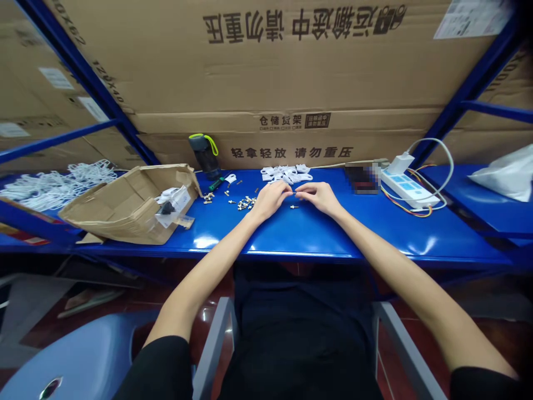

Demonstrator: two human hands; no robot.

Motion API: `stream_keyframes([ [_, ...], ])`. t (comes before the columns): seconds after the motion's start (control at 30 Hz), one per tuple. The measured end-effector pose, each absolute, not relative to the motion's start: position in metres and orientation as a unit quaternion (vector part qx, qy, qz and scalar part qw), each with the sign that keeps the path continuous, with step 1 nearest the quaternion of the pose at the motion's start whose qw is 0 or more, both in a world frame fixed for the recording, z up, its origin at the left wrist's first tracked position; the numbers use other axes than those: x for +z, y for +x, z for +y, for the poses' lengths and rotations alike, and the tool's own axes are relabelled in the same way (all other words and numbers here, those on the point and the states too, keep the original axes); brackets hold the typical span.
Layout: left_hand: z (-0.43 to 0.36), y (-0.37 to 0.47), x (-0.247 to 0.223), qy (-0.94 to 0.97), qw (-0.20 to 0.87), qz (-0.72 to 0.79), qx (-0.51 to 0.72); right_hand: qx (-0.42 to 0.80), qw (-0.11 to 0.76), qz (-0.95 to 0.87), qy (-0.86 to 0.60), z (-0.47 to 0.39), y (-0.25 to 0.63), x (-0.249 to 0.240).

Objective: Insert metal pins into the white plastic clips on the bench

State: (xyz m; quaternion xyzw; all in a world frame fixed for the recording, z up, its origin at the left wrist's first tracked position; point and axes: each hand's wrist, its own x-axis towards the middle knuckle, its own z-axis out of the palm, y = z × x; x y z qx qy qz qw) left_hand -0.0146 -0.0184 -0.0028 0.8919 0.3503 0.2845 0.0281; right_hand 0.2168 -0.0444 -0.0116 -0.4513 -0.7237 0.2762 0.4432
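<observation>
My left hand [271,200] and my right hand [320,196] meet above the blue shelf top, fingertips pinched close together. A small thin pin-like part [294,193] spans the gap between them; its exact kind is too small to make out. Just below lies a single small metal-and-white piece [294,206]. Left of my left hand is a loose pile of similar small brass-coloured pieces [245,204]. Behind both hands sits a heap of white plastic pieces [287,173], which look like cable plugs or clips.
An opened cardboard box [125,194] stands left, holding white and black items. Nearby are a dark bottle [205,157] and a green-handled tool [216,184]. White cords [62,186] pile at far left. A power strip [410,188] with cables lies right, beside a dark object [361,179].
</observation>
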Motion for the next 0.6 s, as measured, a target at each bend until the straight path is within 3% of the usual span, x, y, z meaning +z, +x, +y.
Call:
stream_keyframes([
  [0.6,-0.0147,-0.0139,-0.0087,0.868,0.106,0.34,0.345,0.318,0.467,-0.709,-0.421,-0.0395,0.2186,-0.0185],
])
